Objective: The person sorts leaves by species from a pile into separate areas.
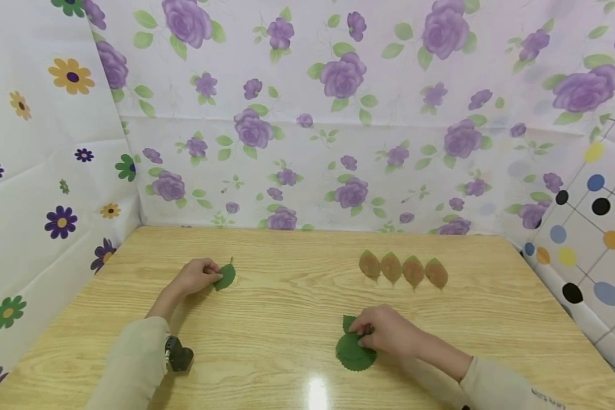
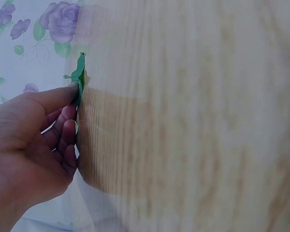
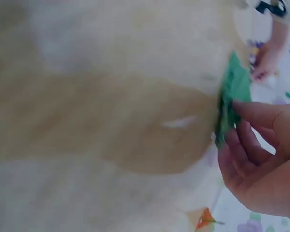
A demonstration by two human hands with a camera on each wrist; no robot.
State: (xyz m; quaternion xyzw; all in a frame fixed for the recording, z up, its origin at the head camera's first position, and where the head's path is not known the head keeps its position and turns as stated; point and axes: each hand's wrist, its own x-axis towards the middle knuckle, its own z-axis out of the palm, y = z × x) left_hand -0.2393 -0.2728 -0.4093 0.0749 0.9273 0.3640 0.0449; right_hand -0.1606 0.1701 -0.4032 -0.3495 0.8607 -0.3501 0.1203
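Note:
In the head view my left hand pinches the edge of a small green leaf with a serrated rim, its stem pointing away from me. Seen edge-on in the left wrist view, that leaf sits at the tip of my thumb. Nearer the front and to the right, my right hand pinches green leaves, with one leaf's squared end showing behind the fingers and broad rounded blades in front. The right wrist view shows them as a green bunch between thumb and fingers, close over the table.
Several reddish-brown leaves lie in a row, side by side, at the back right of the wooden table. A flowered cloth wall rises behind the table's far edge, with patterned cloths at both sides.

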